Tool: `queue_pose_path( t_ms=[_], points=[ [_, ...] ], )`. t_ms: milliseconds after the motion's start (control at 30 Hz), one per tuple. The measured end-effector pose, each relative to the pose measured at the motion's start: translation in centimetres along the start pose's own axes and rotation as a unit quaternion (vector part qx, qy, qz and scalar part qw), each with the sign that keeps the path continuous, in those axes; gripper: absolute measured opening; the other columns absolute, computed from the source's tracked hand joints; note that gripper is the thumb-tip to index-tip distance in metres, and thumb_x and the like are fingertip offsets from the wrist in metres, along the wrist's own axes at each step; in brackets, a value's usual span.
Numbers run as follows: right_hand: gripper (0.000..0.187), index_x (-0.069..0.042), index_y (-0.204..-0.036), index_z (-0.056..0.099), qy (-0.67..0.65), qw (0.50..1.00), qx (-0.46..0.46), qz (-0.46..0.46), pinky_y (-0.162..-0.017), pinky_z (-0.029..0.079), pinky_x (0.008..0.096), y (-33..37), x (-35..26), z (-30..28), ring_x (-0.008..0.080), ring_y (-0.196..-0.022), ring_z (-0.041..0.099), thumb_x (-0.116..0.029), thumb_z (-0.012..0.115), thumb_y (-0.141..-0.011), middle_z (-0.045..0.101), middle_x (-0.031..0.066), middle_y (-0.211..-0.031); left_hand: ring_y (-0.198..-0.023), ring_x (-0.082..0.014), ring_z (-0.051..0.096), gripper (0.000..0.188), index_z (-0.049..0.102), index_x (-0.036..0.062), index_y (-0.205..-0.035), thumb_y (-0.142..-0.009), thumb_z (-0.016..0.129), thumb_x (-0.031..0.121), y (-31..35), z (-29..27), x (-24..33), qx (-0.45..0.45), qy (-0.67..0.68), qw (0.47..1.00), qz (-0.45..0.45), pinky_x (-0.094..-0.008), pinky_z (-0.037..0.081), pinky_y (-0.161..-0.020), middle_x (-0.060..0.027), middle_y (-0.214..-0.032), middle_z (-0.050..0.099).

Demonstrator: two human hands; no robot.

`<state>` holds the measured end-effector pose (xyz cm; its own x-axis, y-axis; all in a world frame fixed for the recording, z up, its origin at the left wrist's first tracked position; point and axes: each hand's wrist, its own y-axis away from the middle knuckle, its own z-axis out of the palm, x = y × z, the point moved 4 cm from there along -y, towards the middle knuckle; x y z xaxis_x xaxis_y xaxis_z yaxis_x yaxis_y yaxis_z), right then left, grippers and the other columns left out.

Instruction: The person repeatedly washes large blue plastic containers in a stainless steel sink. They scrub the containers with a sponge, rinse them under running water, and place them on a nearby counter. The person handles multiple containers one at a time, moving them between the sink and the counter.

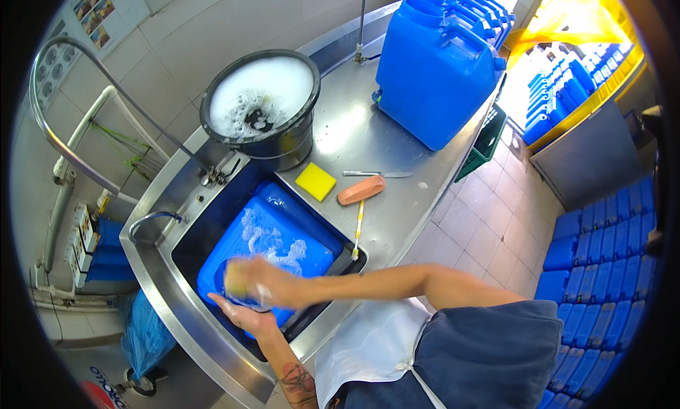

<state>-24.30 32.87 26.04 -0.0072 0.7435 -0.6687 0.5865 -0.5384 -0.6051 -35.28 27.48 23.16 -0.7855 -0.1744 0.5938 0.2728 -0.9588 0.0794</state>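
Observation:
A blue plastic jerrycan [304, 232] lies in the dark sink basin, with white suds across its upper face. My left hand [244, 317] holds the jerrycan at its near end, beside what looks like its round mouth; part of the hand is hidden below my right hand. Blurred by motion, my right hand [273, 283] is closed around a yellowish sponge [237, 278] at that same end. Right of the basin, on the steel counter, lie a yellow sponge [316, 181], an orange-handled brush [361, 190], a knife [377, 174] and a thin yellow-handled brush [360, 228].
A black bucket [294, 143] of foamy water stands behind the basin. Several blue jerrycans [435, 76] stand upright on the far counter. A curved faucet [152, 216] reaches over the basin's left rim. More jerrycans [602, 281] are stacked at right, and a green crate [489, 139] sits beside the counter.

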Motion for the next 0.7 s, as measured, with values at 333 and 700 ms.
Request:
queue_pose_path(
  t_ms=[333,700],
  points=[
    [0.032,-0.014,-0.12,0.059,-0.016,0.999,0.012,-0.05,-0.092,0.035,0.045,-2.7,-2.6,-1.2,0.0293,-0.112,0.05,-0.021,0.052,-0.089,0.054,0.01,-0.124,-0.131,-0.0289,0.044,0.114,0.038,-0.0009,-0.142,-0.075,0.026,0.091,-0.1,4.8,0.2,-0.081,0.008,0.995,0.056,-0.0428,0.03,-0.113,-0.0149,-0.143,0.044],
    [0.036,-0.001,-0.124,0.05,-0.004,0.989,0.046,0.144,-0.096,0.033,0.0445,-1.4,-5.6,0.3,0.0361,-0.109,0.045,-0.02,0.043,-0.095,0.049,0.0215,-0.114,-0.063,-0.0031,0.043,0.046,0.054,0.0107,-0.074,-0.105,0.039,0.041,0.6,0.5,1.1,0.182,-0.14,0.961,0.156,-0.0235,0.035,-0.053,0.0036,-0.068,0.05]
  ],
)
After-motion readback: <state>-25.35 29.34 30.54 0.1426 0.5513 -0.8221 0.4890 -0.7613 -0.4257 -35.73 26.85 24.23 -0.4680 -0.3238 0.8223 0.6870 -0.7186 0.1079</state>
